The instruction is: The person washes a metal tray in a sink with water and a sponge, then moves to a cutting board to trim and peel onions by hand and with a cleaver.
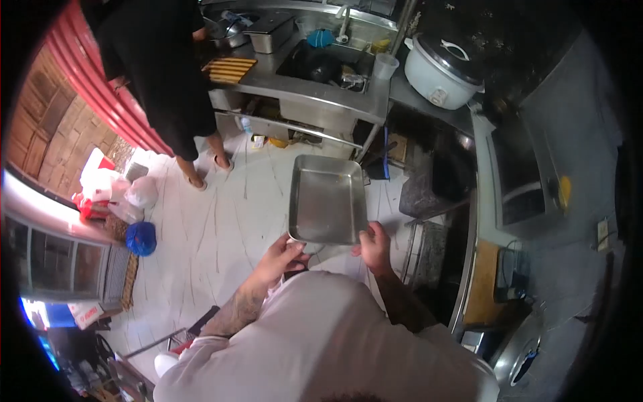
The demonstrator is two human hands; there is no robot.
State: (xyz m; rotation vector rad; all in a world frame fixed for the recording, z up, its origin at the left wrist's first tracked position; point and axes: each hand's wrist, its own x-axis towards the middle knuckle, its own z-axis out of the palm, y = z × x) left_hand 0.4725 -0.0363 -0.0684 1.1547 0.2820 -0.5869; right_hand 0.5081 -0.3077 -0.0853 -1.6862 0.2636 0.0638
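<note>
at near corners of pan (327,201), left hand (284,256) and right hand (376,245), grip closed on it; pan extends far, long axis near-far.

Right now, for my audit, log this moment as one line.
left hand: grips tray | right hand: grips tray | tray: above floor | cooker: lid on

No text can be read; the white box's (84,314) red print blurs.
</note>
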